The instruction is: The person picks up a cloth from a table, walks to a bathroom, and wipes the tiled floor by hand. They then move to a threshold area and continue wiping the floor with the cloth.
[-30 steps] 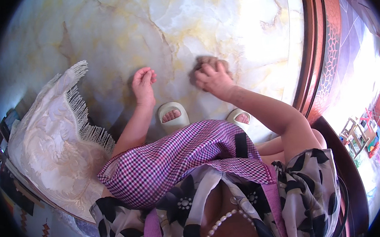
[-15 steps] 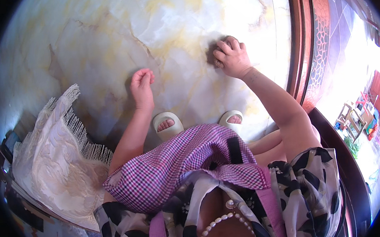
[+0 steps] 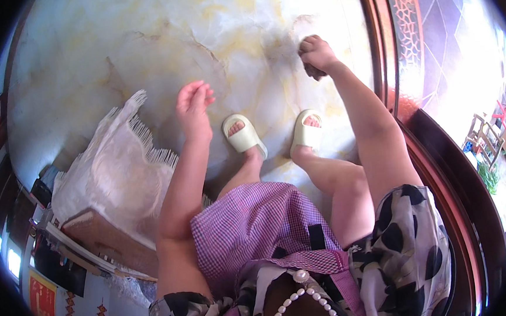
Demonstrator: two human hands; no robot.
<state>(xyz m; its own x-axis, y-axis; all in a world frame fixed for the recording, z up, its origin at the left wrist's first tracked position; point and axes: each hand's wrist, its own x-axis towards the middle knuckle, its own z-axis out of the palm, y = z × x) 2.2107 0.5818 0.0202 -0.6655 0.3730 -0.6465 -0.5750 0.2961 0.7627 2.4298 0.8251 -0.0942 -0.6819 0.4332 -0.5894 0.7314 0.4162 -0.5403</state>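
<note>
In my right hand, whose fingers wrap round it, is a dark brown crumpled lump; cloth or something else, I cannot tell. The lump hangs above the marbled floor, with a shadow lying to its left. My left hand hovers over the floor left of centre, its fingers loosely curved and slightly apart, with nothing visible in them. Below and between the hands are my feet in pale green slippers. A purple checked apron covers my lap.
At the left, a cream fringed cloth drapes over brown furniture. A dark reddish-brown door frame runs down the right side. Beyond it lies a bright tiled area with a small wooden chair and a green plant.
My body has risen, so more of my legs and slippers shows. My right hand has lifted the brown lump off the floor. My left hand's fingers have loosened apart.
</note>
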